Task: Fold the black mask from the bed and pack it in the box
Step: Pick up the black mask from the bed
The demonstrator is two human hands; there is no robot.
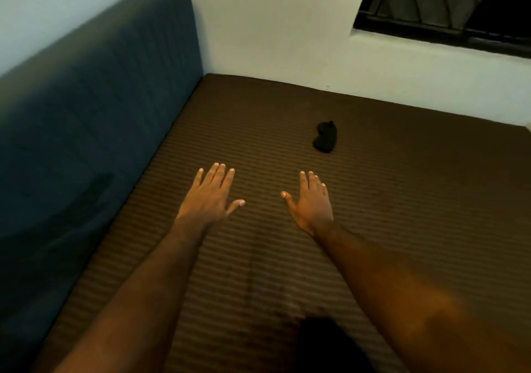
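Straight, spread fingers (311,181) of the left hand (211,197) and right hand (311,204) hold nothing over the brown striped bed (416,206). The small crumpled black fabric mask (325,137) lies ahead, apart, nearer the right hand, its long axis running roughly away from the person.

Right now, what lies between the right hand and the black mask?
Only bare striped bedcover; the head view shows nothing between the right hand and the black mask.
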